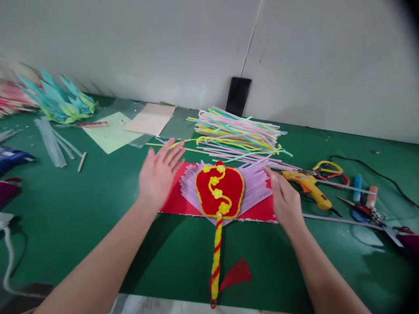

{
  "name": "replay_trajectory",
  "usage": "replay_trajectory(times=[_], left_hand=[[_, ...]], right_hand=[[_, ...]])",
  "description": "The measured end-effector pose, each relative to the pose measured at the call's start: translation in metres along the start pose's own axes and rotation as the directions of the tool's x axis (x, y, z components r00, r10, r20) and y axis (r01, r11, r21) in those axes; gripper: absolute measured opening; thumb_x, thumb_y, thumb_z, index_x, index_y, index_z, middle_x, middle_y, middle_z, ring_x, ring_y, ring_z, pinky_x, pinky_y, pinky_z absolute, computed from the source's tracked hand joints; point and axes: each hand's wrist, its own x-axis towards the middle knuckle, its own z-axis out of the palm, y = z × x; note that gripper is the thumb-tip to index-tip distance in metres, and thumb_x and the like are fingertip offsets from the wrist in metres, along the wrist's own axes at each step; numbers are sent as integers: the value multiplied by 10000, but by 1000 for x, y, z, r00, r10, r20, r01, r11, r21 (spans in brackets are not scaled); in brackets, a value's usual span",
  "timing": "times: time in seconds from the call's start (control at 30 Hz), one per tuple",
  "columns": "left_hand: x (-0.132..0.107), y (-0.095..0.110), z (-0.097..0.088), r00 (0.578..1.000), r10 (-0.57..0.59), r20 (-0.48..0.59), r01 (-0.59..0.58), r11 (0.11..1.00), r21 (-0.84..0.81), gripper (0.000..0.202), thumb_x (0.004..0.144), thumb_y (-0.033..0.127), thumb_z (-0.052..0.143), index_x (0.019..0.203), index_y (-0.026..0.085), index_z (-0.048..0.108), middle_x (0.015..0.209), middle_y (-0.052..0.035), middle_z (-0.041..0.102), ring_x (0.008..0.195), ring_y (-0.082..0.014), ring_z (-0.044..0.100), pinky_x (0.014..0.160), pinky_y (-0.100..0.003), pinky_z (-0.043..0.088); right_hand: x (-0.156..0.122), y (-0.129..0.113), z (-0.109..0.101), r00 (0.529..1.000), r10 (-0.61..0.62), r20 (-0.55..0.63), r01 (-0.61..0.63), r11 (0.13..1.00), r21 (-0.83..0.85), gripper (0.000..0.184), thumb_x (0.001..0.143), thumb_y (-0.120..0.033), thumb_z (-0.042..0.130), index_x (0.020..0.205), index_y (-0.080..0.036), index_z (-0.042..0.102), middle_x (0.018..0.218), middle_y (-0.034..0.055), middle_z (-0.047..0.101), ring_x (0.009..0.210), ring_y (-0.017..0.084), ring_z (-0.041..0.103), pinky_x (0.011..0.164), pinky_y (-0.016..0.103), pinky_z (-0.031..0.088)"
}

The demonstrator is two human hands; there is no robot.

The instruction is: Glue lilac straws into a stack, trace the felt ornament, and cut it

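Green desk (98, 205) seen from above. At centre, a red sheet (178, 203); behind it, a loose pile of pastel straws (235, 135); to the right, a yellow glue gun (309, 187) and scissors (329, 170); to the left rear, a pale green sheet (109, 135), clear strips (54, 141) and teal paper shapes (62, 100).

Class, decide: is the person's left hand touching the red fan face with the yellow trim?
Apart. The head view shows a band of lilac straws lying between the left hand and the red fan face.
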Motion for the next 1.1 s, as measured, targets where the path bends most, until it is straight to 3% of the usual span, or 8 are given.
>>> replay_trajectory(times=[0.07, 0.13, 0.2, 0.3, 0.4, 0.53, 0.83, 1.1], left_hand=[[-11, -7, 8, 964, 161, 210, -237, 880, 413, 525, 962, 513, 287, 1372, 239, 468, 1474, -57, 425, 1384, -226, 339, 1161, -431, 207], [-21, -14, 15, 868, 134, 478, -465, 560, 686, 491, 959, 451, 357, 1412, 268, 418, 1535, -32, 321, 1428, -232, 237, 1183, -446, 106], [-29, -22, 20, 807, -16, 591, -556, 318, 768, 516, 967, 410, 357, 1461, 264, 331, 1571, -35, 225, 1448, -235, 168, 1181, -456, 112], [-33, -30, 25, 751, -155, 642, -623, 153, 767, 579, 964, 448, 366, 1491, 234, 257, 1585, -62, 161, 1458, -230, 120, 1181, -454, 122], [-32, -33, 25, 716, -211, 665, -663, 91, 743, 602, 952, 485, 386, 1485, 228, 275, 1583, -76, 162, 1456, -227, 133, 1184, -448, 109], [-30, -33, 25, 725, -253, 641, -651, 52, 757, 571, 949, 486, 391, 1460, 237, 338, 1569, -82, 221, 1452, -225, 155, 1180, -460, 127], [-29, -32, 26, 714, -263, 649, -658, 66, 751, 569, 932, 471, 440, 1456, 272, 341, 1557, -60, 261, 1435, -249, 215, 1166, -492, 185], [-35, -36, 23, 724, -210, 657, -681, -69, 729, 561, 929, 399, 446, 1465, 292, 320, 1532, -24, 322, 1399, -250, 308, 1137, -483, 272]], right_hand=[[-2, -5, 5, 997, -69, 25, 70, 996, -46, 437, 980, -381, 346, 1316, -192, 551, 1327, 110, 583, 1263, 213, 512, 1091, 433, 383], [-5, -11, 11, 987, -133, 85, 140, 987, -81, 435, 978, -356, 354, 1355, -204, 510, 1386, 104, 530, 1309, 220, 464, 1101, 441, 374], [-8, -17, 17, 968, -197, 156, 214, 972, -97, 443, 980, -329, 348, 1396, -224, 457, 1430, 89, 484, 1344, 219, 420, 1108, 448, 368], [-12, -23, 24, 925, -277, 259, 316, 941, -123, 475, 981, -303, 345, 1451, -235, 362, 1477, 70, 424, 1391, 209, 343, 1133, 454, 332], [-14, -23, 30, 894, -270, 358, 350, 920, -179, 505, 982, -319, 340, 1476, -215, 304, 1514, 66, 365, 1422, 205, 275, 1153, 463, 292], [-16, -22, 34, 861, -216, 461, 367, 890, -269, 510, 991, -343, 301, 1468, -163, 317, 1525, 76, 338, 1421, 213, 278, 1158, 473, 277], [-20, -23, 40, 868, -248, 431, 420, 830, -368, 520, 975, -267, 336, 1481, -155, 288, 1519, 91, 345, 1407, 237, 311, 1131, 476, 330], [-20, -20, 41, 844, -289, 451, 486, 768, -418, 628, 940, -245, 380, 1516, -137, 156, 1543, 78, 289, 1406, 261, 310, 1095, 455, 379]])
